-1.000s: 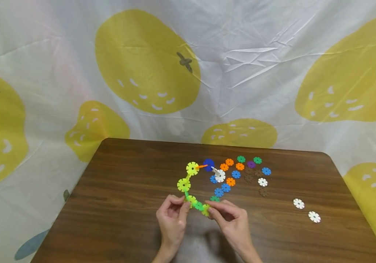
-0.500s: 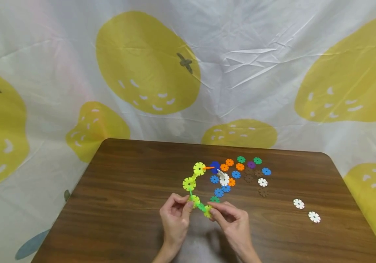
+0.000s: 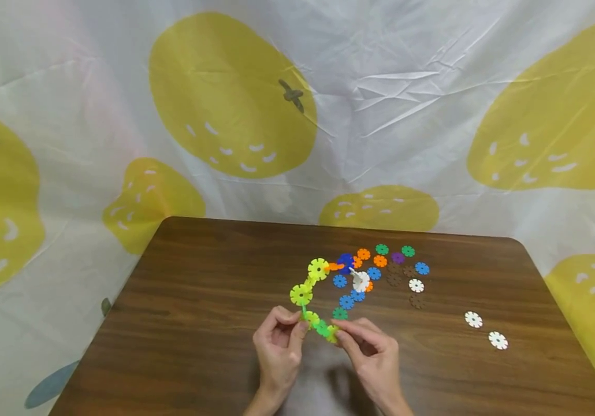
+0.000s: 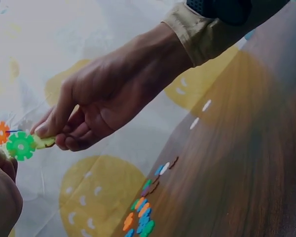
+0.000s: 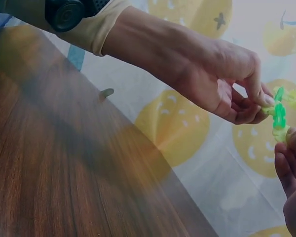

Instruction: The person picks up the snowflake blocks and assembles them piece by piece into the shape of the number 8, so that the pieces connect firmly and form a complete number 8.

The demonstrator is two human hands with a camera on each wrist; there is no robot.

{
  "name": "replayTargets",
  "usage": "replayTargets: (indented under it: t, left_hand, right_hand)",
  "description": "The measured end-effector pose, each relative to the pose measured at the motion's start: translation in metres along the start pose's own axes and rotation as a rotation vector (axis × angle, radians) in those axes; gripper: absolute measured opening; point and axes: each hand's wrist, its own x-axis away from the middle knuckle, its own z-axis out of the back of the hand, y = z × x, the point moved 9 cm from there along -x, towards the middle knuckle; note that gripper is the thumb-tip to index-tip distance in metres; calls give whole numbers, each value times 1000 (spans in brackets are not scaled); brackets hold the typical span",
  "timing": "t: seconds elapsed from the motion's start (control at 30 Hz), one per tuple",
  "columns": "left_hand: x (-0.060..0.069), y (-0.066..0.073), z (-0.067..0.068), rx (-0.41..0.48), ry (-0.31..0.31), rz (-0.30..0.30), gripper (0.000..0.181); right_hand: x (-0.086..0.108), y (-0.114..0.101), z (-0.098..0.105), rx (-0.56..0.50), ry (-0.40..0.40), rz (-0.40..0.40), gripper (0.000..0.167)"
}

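Observation:
A chain of interlocked notched plastic discs is held above the table in a curve. It runs from a white disc (image 3: 361,282) past a dark blue disc (image 3: 346,263) and an orange one to yellow-green discs (image 3: 301,294) and a green disc (image 3: 322,329). My left hand (image 3: 281,345) pinches a yellow-green disc low in the chain between thumb and fingers. At the near end, my right hand (image 3: 372,355) pinches the last yellow-green disc (image 3: 332,333). In the left wrist view, a green disc (image 4: 20,146) shows between the two hands.
Loose discs in several colours lie on the brown table (image 3: 199,306) behind and right of the hands, among them a purple disc (image 3: 398,257). Two white discs, one of them a white disc (image 3: 497,340), lie farther right. A lemon-print cloth (image 3: 380,133) hangs behind the table.
The chain's far end has swung to the right, its white disc now partly covering a loose orange disc. Both hands keep their pinch and have shifted slightly right.

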Motion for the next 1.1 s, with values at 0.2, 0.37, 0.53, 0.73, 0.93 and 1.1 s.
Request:
replayTargets:
  t: [0.2, 0.37, 0.53, 0.73, 0.93, 1.1]
  left_hand:
    - [-1, 12, -2, 23, -36, -126, 13]
    - [-3, 18, -3, 52, -66, -161, 15]
    - [-4, 11, -2, 43, -69, -37, 16]
    - [-5, 7, -6, 23, -85, 53, 15]
    - [-6, 5, -9, 42, -101, 60, 15]
    - [-7, -3, -8, -20, -101, 107, 12]
  right_hand:
    - [1, -17, -3, 35, 17, 178, 28]
    - [4, -27, -1, 60, 55, 254, 30]
    - [4, -30, 0, 47, 31, 270, 31]
    - [6, -21, 3, 46, 45, 158, 27]
    - [8, -13, 5, 75, 65, 71, 23]
    - [10, 1, -2, 15, 23, -41, 18]
